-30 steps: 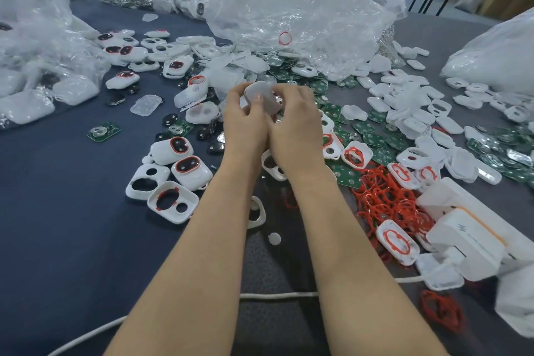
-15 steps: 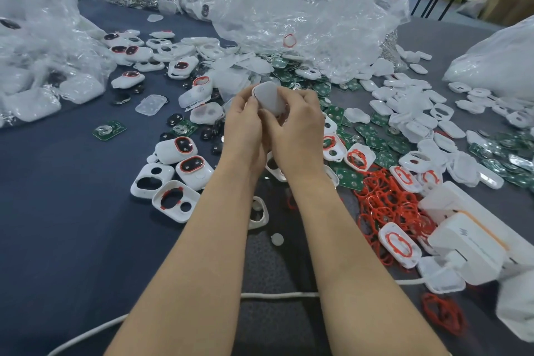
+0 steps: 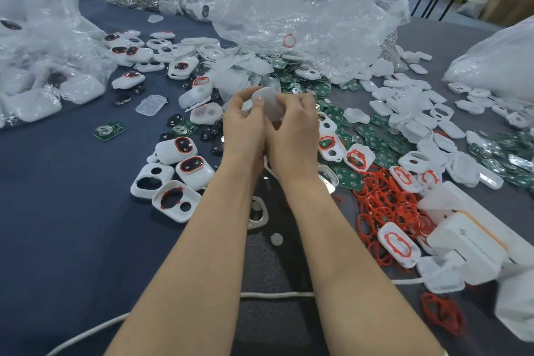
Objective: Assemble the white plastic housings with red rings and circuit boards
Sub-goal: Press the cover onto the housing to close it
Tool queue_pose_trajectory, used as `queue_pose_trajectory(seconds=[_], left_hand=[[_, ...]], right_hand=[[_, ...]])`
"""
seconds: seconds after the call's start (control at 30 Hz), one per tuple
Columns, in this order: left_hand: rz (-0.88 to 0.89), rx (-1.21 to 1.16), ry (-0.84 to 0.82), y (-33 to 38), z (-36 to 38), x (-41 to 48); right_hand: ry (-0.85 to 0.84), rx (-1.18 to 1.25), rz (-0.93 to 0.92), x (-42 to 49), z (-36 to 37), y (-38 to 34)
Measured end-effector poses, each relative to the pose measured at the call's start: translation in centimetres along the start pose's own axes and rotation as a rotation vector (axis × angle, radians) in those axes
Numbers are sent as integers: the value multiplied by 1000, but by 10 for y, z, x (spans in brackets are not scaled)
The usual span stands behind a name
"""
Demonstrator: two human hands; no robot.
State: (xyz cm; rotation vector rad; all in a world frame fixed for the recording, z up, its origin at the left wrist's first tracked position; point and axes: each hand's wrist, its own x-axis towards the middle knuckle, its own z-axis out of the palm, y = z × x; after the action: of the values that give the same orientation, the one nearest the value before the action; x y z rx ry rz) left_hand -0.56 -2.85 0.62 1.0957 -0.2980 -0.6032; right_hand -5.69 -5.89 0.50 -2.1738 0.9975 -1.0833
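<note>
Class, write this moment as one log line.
left hand: grips white housing | right hand: grips same housing | red rings: loose, at right

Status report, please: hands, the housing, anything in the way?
Left hand, right hand both grip one white housing. Red rings lie apart, right side. Nothing blocks.

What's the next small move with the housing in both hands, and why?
Probably squeeze it shut: the left hand and right hand both pinch the white housing between them, so the grip is already on its edges. Whether it's fully seated isn't visible.
</note>
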Motion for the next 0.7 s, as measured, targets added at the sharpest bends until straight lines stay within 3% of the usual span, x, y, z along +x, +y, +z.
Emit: queue_pose_trajectory(seconds=[0.37, 0.47, 0.7], left_hand=[[-12, -56, -94, 3, -4, -2], [-21, -74, -98, 6, -6, 1], [3, 85, -332, 5, -3, -4]], right_hand=[[-5, -44, -39, 0, -2, 1], [-94, 196, 64, 9, -15, 7], [-133, 663, 352, 19, -24, 22]])
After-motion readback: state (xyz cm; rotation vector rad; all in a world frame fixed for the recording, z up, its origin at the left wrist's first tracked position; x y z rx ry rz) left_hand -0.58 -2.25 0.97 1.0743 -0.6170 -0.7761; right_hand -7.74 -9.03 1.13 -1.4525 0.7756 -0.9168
